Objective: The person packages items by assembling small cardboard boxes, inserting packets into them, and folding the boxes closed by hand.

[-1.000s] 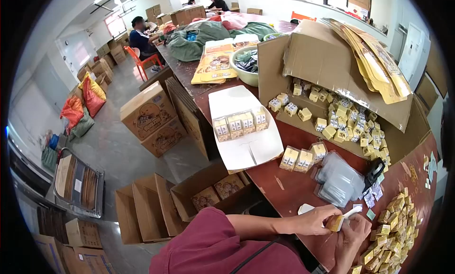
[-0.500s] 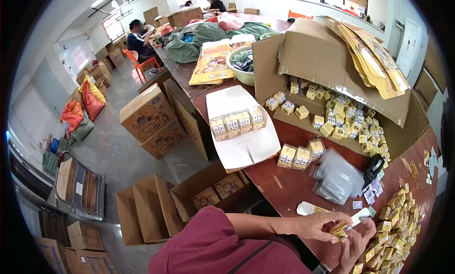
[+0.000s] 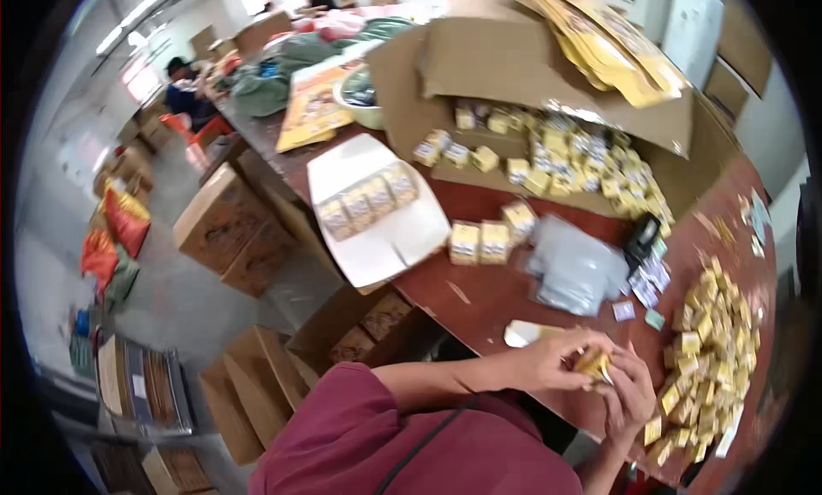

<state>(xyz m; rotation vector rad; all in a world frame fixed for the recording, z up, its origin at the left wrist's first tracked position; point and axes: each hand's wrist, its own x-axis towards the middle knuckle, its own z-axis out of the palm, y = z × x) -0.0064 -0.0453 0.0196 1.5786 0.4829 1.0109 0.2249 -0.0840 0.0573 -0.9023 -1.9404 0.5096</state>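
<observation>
My left hand [image 3: 556,360] and my right hand [image 3: 629,394] meet above the table's near edge. Fingers of both are closed around a small yellow box [image 3: 592,364], partly covered by them; the view is slightly blurred. Beside my left hand lies a white and yellow card piece [image 3: 527,332]. To the right of my right hand spreads a heap of small yellow boxes [image 3: 698,358], with a white strip [image 3: 730,433] at its lower edge. Beyond my hands are a stack of clear plastic sleeves [image 3: 575,268] and several small purple cards [image 3: 648,277].
An open white carton [image 3: 368,247] holds a row of small boxes. Three wrapped boxes [image 3: 493,242] stand near it. A big cardboard box [image 3: 548,62] lies on its side, with yellow cubes [image 3: 591,165] spilling out. A black tool [image 3: 642,238] sits by the sleeves. Open cartons [image 3: 257,384] stand below left.
The view has turned, shifting the table contents left and up. The long white piece has left my hands, which have come together around the yellow box.
</observation>
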